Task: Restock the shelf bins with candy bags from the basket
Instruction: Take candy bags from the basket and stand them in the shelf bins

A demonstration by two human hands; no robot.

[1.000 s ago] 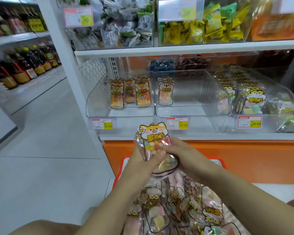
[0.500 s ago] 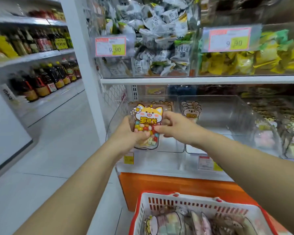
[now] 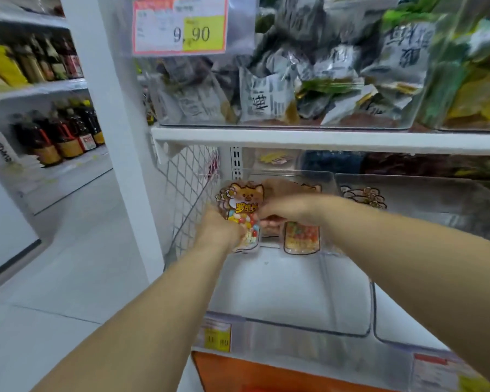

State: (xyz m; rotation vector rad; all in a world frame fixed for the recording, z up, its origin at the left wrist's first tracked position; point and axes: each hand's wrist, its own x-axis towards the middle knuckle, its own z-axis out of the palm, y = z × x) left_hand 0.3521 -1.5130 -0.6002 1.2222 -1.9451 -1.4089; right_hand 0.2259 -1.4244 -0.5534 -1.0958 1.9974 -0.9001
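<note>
Head view: the left hand [image 3: 219, 230] grips the candy bag [image 3: 242, 213] low and the right hand [image 3: 289, 207] pinches its side, now inside the clear bin [image 3: 283, 292] at frame centre, previously before it.

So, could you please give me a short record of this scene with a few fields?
held item: candy bag, upright, cat face on top
left hand: grips the bag's lower left side
right hand: holds the bag's right edge
place: inside the left clear bin, toward its back
beside it: second candy bag, standing to the right
shelf above: grey packets, price tag reading 9.90
basket: not in view
</note>
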